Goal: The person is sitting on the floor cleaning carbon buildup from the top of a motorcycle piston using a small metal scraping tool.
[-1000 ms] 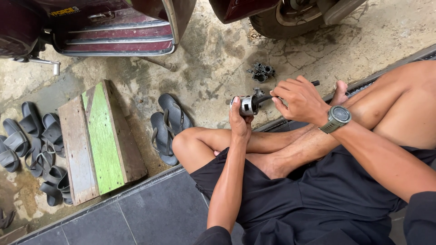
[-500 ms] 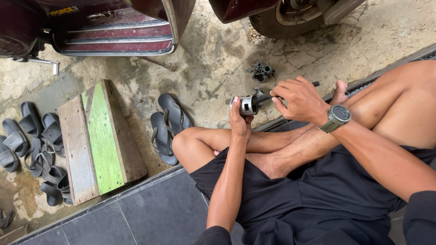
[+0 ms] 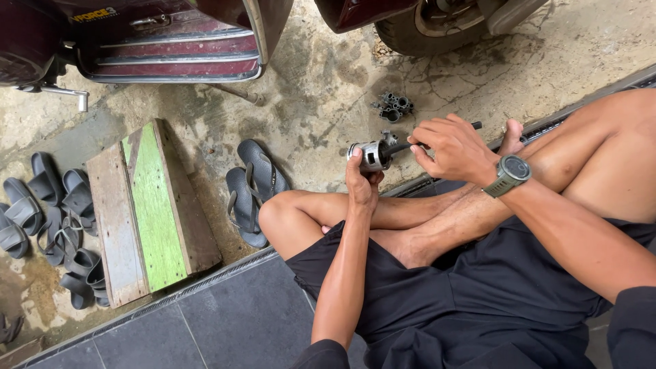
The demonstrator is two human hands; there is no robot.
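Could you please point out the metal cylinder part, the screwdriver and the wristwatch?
Cylinder part (image 3: 369,154), head view: on its silver side wall.
Screwdriver (image 3: 400,145), head view: on the dark shaft beside the cylinder.
Wristwatch (image 3: 514,169), head view: on the round face.

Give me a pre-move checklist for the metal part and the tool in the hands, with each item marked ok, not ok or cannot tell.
1. Left hand grips the small metal cylinder part from below: ok.
2. Right hand wraps the dark tool: ok.
3. Tool tip meets the part's right end: ok; whether it is seated in a screw or hole: cannot tell.
4. Part held off the concrete floor, above the knee: ok.
5. Second dark metal part lies on the floor apart from both hands: ok.
6. Pair of dark sandals lies beside the knee, clear of the hands: ok.
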